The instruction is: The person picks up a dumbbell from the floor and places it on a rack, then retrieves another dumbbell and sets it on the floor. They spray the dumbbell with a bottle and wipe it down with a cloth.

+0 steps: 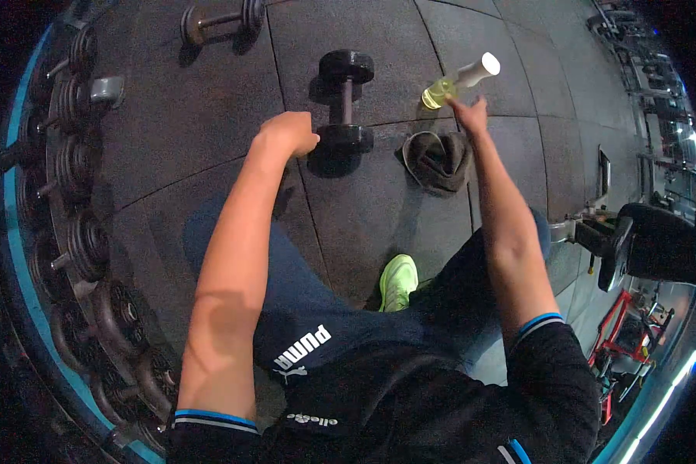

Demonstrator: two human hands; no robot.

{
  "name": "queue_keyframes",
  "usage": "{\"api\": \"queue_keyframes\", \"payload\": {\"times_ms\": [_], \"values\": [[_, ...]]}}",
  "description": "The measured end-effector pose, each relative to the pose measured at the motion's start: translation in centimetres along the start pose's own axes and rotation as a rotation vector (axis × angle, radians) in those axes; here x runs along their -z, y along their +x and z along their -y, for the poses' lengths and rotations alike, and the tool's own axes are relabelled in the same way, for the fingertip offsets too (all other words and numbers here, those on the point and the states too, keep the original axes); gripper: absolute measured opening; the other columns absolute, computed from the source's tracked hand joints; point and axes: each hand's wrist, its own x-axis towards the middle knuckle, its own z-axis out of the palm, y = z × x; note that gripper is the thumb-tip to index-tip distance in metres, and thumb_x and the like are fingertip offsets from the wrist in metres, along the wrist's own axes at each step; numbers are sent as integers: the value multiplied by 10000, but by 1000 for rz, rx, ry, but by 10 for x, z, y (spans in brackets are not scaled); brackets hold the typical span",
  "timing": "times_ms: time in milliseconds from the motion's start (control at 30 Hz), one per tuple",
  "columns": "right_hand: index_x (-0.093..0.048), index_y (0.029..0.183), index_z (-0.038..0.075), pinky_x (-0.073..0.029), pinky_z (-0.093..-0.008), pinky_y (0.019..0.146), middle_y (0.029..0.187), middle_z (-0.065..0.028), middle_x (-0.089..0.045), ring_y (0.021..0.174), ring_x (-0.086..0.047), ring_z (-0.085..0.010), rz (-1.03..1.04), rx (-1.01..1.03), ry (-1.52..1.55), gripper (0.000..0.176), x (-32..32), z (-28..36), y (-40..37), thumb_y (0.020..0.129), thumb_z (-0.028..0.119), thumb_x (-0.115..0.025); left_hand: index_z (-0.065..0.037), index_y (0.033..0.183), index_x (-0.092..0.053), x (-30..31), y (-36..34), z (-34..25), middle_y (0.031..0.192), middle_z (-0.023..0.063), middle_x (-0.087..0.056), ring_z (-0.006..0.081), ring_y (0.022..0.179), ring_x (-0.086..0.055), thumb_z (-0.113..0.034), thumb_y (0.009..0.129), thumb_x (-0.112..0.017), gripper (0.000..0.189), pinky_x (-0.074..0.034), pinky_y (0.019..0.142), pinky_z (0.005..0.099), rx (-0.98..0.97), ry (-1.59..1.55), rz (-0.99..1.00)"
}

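Head view. Black shirt sleeves with blue-and-white cuffs sit closest to the lens, and below them dark shorts (301, 340) with white PUMA lettering. One neon-green shoe (398, 282) is planted on the rubber floor tiles (201, 116) between the two forearms.

Left hand (286, 133): fingers curled into a loose fist that grips nothing. The knuckles are just beside the near head of a black dumbbell (346, 104). Contact cannot be confirmed. The dumbbell lies flat on the floor, its handle pointing away from the person.

Right hand (470, 114): arm stretched forward, fingers extended and not wrapped around anything. The fingertips are at the lower end of a clear bottle (460, 81). Whether they touch it cannot be told. The bottle has yellow-green liquid in its base and a white cap, and it leans with the cap up and to the right. It is to the right of the dumbbell and a little apart from it.

A crumpled dark towel (438, 161) lies on the floor just under the right wrist, near the dumbbell's near head.

A dumbbell rack (85, 232) curves along the left edge, loaded with pairs. A second dumbbell (223, 19) lies further out at the top. On the right is a black padded bench (649, 243), with red-framed equipment below it.
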Motion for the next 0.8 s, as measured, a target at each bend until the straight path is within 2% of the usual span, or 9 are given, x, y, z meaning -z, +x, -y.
{"api": "queue_keyframes", "payload": {"times_ms": [67,100,133,200,267,400,467,600,800], "values": [[-387,1431,-83,-460,-465,1046,1401,-337,-494,1300,-518,-443,257,-278,-428,1120,6,11,-57,709,678,-781,-8,1244,-645,5,-2,-6,1295,194,-643,356,1218,-608,-341,939,-622,451,-482,1024,480,5,10,7],[-512,1350,-53,-471,-478,1023,1326,-336,-559,1251,-554,-445,384,-239,-615,1039,-4,-6,-77,698,721,-747,-9,1245,-642,7,-5,-6,1292,192,-645,355,1217,-608,-340,939,-622,451,-483,1023,479,3,6,8],[-625,1219,-22,-503,-480,963,1170,-303,-653,1142,-626,-420,529,2,-586,859,-40,-85,-72,721,666,-760,-9,1247,-639,8,-5,-7,1289,190,-647,354,1216,-608,-339,939,-621,451,-483,1021,479,1,2,10],[-643,1125,-33,-540,-520,835,1006,-266,-702,969,-671,-462,467,-23,-503,630,-63,-138,-103,786,477,-789,-12,1243,-639,8,-5,-7,1283,188,-650,353,1212,-611,-340,939,-621,447,-484,1020,478,-7,4,6],[-696,971,-27,-525,-520,901,1106,-261,-693,1041,-660,-461,327,-115,-458,288,-46,-83,-140,895,219,-565,-16,1231,-645,4,-5,-8,1278,186,-653,352,1206,-615,-343,938,-621,439,-485,1019,479,-21,15,-1],[-672,938,-31,-534,-523,861,1069,-256,-697,990,-668,-460,329,-62,-418,296,-46,-75,-131,856,251,-628,-14,1183,-613,-6,7,-4,1220,225,-656,397,1168,-608,-349,940,-642,415,-480,990,486,-85,-6,8],[-647,1035,-41,-540,-509,854,1052,-270,-694,984,-666,-465,509,94,-517,406,-25,-73,-118,804,291,-672,-15,1179,-614,-9,12,-5,1202,221,-663,397,1155,-614,-344,940,-643,408,-484,982,486,-104,-27,-8],[-714,979,-31,-517,-483,919,1052,-275,-687,1042,-644,-450,529,-74,-563,371,-9,-28,-111,784,282,-671,-17,1180,-605,-14,13,-12,1182,220,-668,395,1140,-619,-315,929,-656,394,-490,967,484,-215,-66,-82],[-662,1020,-31,-519,-446,873,980,-245,-685,965,-642,-440,522,638,-319,307,50,112,-133,846,222,-652,-30,1203,-563,-17,2,-44,1210,203,-640,391,1160,-601,-254,855,-730,446,-487,971,491,-493,-256,-408]]}}
